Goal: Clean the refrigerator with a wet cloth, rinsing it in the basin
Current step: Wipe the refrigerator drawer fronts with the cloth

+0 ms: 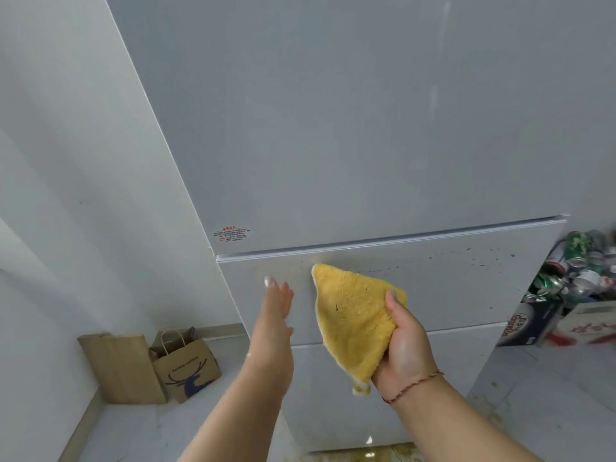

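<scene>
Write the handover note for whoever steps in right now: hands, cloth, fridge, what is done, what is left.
Right hand grips the yellow cloth, its tip at the top of the refrigerator's middle drawer.
Left hand is open, fingers straight, near the drawer front; contact unclear.
Dark specks remain along the drawer's upper right.
Left: wipe those specks and the lower panels, then rinse. No basin is in view.

Right hand (405, 341) pinches a yellow cloth (353, 315) against the refrigerator (366, 145), left hand (275, 308) flat beside it
</scene>
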`<state>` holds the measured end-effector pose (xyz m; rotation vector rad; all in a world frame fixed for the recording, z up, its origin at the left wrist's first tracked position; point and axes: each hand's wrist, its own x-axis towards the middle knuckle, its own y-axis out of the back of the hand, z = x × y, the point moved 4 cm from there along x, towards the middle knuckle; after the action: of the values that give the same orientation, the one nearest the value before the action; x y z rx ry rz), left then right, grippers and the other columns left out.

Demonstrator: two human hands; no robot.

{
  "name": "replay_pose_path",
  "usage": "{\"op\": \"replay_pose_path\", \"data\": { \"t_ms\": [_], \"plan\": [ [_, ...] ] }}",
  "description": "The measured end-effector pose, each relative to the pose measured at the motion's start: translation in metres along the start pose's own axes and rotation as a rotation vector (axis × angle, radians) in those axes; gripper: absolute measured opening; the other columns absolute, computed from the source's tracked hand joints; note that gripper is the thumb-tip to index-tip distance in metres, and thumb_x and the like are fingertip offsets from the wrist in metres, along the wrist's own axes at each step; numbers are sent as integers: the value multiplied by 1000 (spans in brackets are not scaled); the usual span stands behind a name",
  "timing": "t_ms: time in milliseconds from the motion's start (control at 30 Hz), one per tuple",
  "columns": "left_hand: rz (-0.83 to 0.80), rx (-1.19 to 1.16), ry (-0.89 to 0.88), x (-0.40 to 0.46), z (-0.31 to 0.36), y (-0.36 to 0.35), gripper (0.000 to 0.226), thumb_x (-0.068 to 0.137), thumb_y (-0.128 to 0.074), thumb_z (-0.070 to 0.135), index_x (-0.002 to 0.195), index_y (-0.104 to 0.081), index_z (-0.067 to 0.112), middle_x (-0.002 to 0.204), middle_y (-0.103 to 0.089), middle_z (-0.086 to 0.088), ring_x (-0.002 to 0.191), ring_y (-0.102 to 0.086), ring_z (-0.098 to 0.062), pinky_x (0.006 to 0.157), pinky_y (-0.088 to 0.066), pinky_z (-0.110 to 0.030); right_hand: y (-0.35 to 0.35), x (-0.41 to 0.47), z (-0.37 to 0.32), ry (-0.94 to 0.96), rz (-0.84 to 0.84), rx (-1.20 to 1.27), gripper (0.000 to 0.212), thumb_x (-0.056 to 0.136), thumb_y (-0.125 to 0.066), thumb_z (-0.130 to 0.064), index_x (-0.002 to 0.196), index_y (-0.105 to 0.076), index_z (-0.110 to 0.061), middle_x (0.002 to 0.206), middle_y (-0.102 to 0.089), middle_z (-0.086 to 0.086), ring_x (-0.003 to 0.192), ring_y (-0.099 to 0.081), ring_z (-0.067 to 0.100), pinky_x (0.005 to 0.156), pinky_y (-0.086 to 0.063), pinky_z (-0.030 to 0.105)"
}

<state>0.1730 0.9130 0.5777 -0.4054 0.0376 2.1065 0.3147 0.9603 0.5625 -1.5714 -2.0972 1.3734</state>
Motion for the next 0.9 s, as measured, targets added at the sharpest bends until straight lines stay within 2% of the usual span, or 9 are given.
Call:
{"op": "replay_pose_path", "data": {
  "t_ms": [67,133,267,400,500,633,733,833,900],
  "plan": [
    [-205,45,44,-17,-17,-34,63,90,-20,68,134,-50,34,136,-55,17,130,-43,1,111,-32,-26,-1,-1,6,-53,-15,-14,53,94,-39,-49,113,-65,-8,107,-71,14,101,-66,29,92,-47,44],
    [-352,59,78,-31,-30,-66,57,86,-24,67,117,-61,34,109,-70,20,106,-60,9,88,-47,-15,4,1,6,-93,16,-56,58,94,-38,-54,110,-67,-6,104,-71,17,91,-69,27,77,-51,39],
    [-468,126,61,-44,-41,-94,44,87,-23,64,104,-56,39,87,-66,38,82,-56,26,69,-40,1,33,11,-20,-81,163,-109,68,94,-32,-60,111,-63,-1,101,-69,24,88,-66,32,66,-52,38],
    [-476,256,44,-37,-48,-98,73,73,-26,78,125,-57,38,126,-61,24,119,-45,12,106,-27,-25,67,11,-58,-47,333,-45,61,93,-32,-63,102,-58,-9,94,-64,19,85,-62,32,70,-47,43],
    [-361,243,-4,-25,-48,-107,64,81,-32,76,120,-61,35,124,-63,17,118,-53,1,105,-38,-33,97,10,-91,96,528,4,57,92,-34,-64,110,-56,-15,105,-62,11,89,-59,29,82,-47,44],
    [-271,155,21,-18,-53,-116,45,94,-37,49,113,-66,22,114,-70,1,106,-65,-13,97,-49,-41,119,6,-143,315,748,52,42,97,-34,-55,99,-50,-16,90,-58,4,73,-53,23,82,-42,43],
    [-211,122,36,-14,-58,-122,40,99,-38,39,108,-69,15,106,-73,-5,100,-68,-19,90,-52,-41,120,16,-170,488,683,119,46,96,-36,-57,120,-53,-22,116,-60,0,97,-56,20,97,-42,43],
    [-153,89,34,-10,-60,-123,39,100,-39,35,106,-69,11,104,-73,-9,100,-68,-24,87,-52,-42,110,39,-182,618,389,77,50,98,-21,-56,108,-60,-25,111,-62,-5,105,-54,11,102,-37,33],
    [-109,58,37,-6,-61,-121,39,100,-39,34,107,-68,9,104,-72,-11,99,-67,-26,86,-52,-42,114,51,-186,677,361,-113,56,101,-17,-52,112,-63,-22,123,-57,-3,116,-50,10,112,-30,32]
  ]
}}
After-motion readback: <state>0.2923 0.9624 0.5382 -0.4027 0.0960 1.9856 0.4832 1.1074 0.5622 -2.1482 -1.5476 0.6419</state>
